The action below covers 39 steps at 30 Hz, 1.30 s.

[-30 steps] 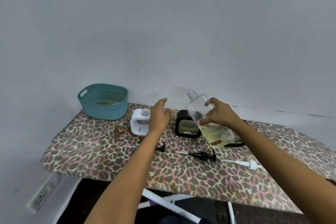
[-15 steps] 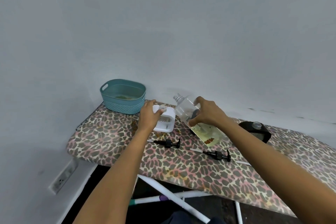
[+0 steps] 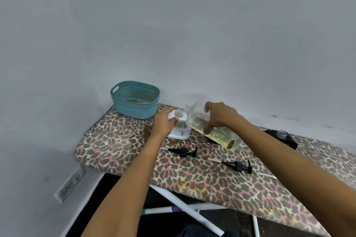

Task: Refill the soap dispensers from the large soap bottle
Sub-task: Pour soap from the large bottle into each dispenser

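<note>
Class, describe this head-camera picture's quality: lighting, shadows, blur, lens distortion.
Head view: soft, even light, with only a faint shadow on the wall behind the large soap bottle; the bottle's neck is blurred beside the white dispenser; the wide-angle lens bows the far edge of the leopard-print board.

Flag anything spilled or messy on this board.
Brownish-orange blotches mark the leopard-print cover just in front of the white dispenser, like dripped soap; a yellowish puddle sits in the teal basket.

Tilted soap bottle (image 3: 221, 136) beside white dispenser (image 3: 180, 132)
</note>
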Each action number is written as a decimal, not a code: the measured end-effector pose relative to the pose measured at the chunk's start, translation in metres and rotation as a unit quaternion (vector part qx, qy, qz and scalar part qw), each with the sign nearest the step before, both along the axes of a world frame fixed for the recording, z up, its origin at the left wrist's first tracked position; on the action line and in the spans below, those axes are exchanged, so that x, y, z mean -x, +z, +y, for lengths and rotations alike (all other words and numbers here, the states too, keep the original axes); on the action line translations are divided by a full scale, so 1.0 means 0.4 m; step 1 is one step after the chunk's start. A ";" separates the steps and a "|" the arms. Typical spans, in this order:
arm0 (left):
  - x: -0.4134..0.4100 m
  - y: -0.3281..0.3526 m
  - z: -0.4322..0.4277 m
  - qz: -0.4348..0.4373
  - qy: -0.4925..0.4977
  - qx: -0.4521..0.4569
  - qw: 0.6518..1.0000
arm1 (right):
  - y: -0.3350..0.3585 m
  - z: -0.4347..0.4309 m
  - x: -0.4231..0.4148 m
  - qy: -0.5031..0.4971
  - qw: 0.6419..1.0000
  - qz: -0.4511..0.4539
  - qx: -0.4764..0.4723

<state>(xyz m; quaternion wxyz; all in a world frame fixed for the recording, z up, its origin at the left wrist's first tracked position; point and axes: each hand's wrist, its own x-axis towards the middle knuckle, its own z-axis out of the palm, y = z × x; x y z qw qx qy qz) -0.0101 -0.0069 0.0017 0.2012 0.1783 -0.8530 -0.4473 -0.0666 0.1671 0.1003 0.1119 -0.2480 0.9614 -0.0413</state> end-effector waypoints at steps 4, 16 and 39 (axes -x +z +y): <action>-0.001 -0.003 0.000 0.003 0.000 -0.004 1.000 | 0.003 -0.006 0.007 0.008 1.000 0.005 -0.017; -0.005 -0.008 -0.003 0.008 -0.007 -0.005 1.000 | 0.027 -0.034 0.011 0.017 0.999 0.010 -0.043; -0.002 -0.020 -0.010 0.027 -0.016 -0.010 0.999 | 0.059 -0.067 0.006 0.041 0.991 0.027 -0.124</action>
